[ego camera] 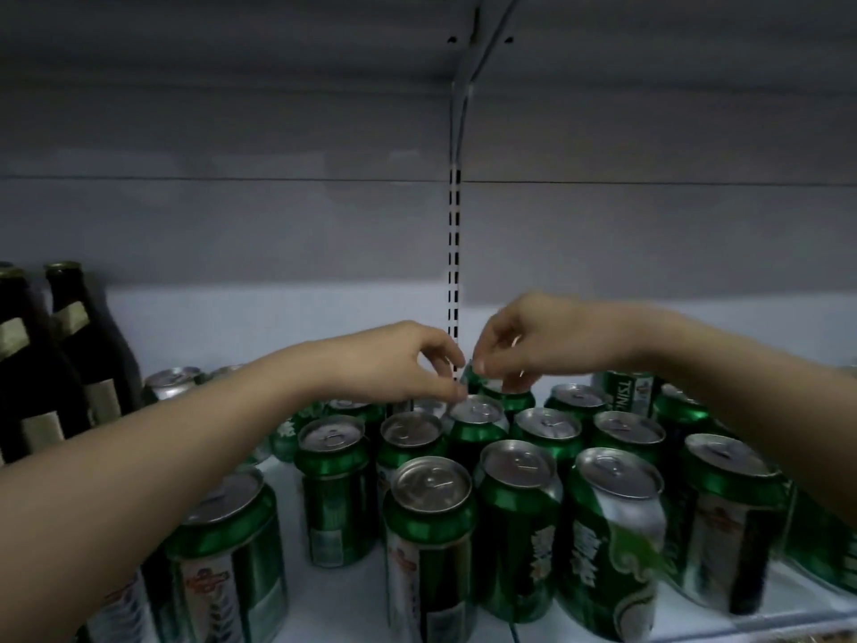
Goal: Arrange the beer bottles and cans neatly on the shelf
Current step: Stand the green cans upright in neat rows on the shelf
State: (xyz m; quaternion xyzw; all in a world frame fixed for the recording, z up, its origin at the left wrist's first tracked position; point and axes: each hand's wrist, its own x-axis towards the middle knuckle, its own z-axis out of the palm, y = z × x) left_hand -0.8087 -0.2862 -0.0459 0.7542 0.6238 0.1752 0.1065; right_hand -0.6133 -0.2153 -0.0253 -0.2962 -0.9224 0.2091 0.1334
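Several green beer cans (429, 540) with silver tops stand crowded on the white shelf (343, 596). Dark beer bottles (88, 350) with gold labels stand at the far left. Both of my arms reach over the cans toward the back row. My right hand (533, 341) grips the top of a green can (508, 399) at the back with curled fingers. My left hand (408, 359) pinches that same can's near edge between thumb and forefinger, just above another can (475, 422). The held can looks slightly tilted, and its body is hidden by the cans in front.
A slotted upright rail (454, 252) runs down the grey back wall behind my hands. The underside of an upper shelf (278, 48) hangs overhead. A bare strip of shelf shows between the left can columns. A can at the back right (623, 392) shows printed lettering.
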